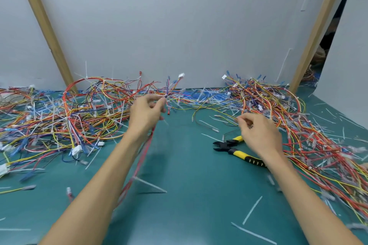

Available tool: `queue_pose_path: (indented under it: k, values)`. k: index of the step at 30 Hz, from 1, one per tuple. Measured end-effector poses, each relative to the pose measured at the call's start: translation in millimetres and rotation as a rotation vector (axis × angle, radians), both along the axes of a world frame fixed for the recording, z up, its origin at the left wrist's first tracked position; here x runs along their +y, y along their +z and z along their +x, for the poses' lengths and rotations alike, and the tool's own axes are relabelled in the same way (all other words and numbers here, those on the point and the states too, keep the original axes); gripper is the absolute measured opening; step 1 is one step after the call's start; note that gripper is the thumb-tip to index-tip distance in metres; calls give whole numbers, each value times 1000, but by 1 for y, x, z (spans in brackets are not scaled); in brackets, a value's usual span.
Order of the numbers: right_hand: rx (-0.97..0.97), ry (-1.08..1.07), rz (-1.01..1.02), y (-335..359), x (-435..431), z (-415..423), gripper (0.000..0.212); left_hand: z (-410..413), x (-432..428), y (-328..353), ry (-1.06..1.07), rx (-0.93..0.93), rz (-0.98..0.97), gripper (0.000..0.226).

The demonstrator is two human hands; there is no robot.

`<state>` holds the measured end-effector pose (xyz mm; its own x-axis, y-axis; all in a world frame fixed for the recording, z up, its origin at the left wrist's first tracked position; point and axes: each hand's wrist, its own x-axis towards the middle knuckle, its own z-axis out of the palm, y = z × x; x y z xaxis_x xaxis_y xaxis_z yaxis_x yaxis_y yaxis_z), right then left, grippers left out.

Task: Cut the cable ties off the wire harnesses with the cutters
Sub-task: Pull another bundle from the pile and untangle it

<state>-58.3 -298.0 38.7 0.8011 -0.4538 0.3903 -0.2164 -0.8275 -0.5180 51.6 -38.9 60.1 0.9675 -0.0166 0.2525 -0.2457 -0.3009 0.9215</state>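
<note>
My left hand (146, 112) pinches a thin wire harness (171, 87) near its fanned end, lifted above the green mat; red strands of it trail down past my wrist toward the mat. My right hand (256, 133) hovers with curled fingers over the mat, pinching a thin yellow and black wire (201, 109) at its fingertips. The yellow-and-black cutters (233, 146) lie on the mat under and left of my right wrist, jaws pointing left, with neither hand on them.
A tangled pile of harnesses (69, 113) covers the left of the green mat (179, 195), another pile (298, 125) the right. Cut white cable ties (252, 210) lie scattered about. A grey panel (179, 26) with wooden posts stands behind.
</note>
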Motion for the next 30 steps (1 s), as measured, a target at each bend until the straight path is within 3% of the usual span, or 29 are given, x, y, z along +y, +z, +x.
queue_pose_path:
  k: [3,5,7,9,11,19,23,30]
  values:
    - [-95,-139,-319,-9,10,-7,36,-27,-18,-16,-200,85,-227,39]
    - [-305,-25,-312,-10,27,-10,32,-43,-24,-30,-264,95,-286,45]
    - [-341,227,8,-11,49,-10,14,-54,-27,-39,-318,60,-295,46]
    - [-155,385,423,-14,69,-6,20,-59,-31,-44,-367,16,-263,48]
    - [-76,413,653,-22,81,-1,22,-63,-34,-47,-379,-41,-164,50]
    - [-215,382,908,-28,71,3,7,-74,-47,-63,-373,-366,373,66]
    - [-225,424,1050,-28,67,3,11,-73,-47,-61,-391,-405,307,60]
    - [-168,455,1415,-22,58,3,30,-76,-46,-57,-297,-277,231,63]
